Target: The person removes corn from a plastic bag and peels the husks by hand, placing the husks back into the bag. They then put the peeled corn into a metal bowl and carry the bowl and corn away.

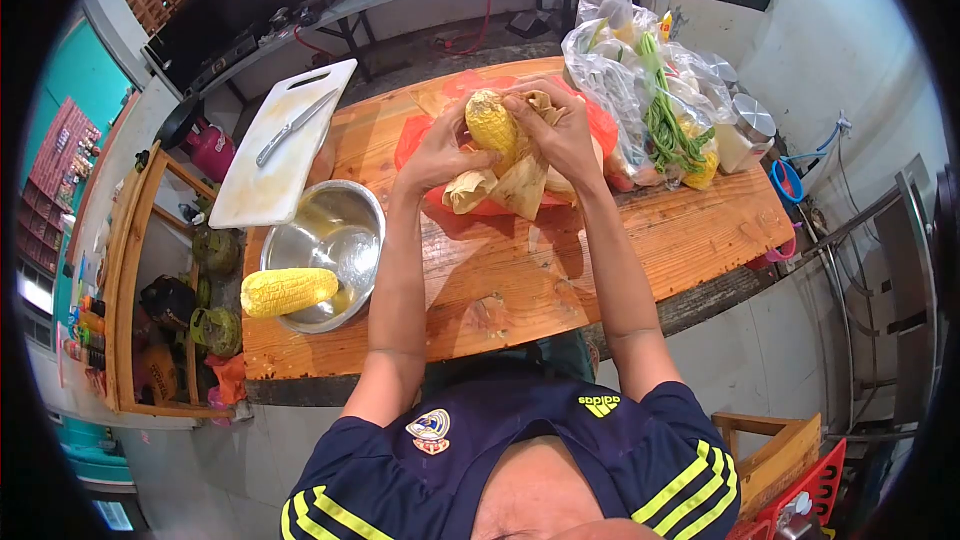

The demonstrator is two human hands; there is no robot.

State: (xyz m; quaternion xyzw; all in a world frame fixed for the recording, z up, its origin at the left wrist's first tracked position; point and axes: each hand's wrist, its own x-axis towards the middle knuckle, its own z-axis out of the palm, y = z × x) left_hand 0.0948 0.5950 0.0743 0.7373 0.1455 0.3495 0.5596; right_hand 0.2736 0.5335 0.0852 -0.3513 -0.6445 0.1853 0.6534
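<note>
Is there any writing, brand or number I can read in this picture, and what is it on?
"adidas": logo on the shirt.
Badge on the shirt: too small to read.
Bottles on the shelf: labels blurred, unreadable.
Nothing else legible.

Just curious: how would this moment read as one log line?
left hand: holds corn cob | right hand: grips husk | peeled cob: on bowl
</note>
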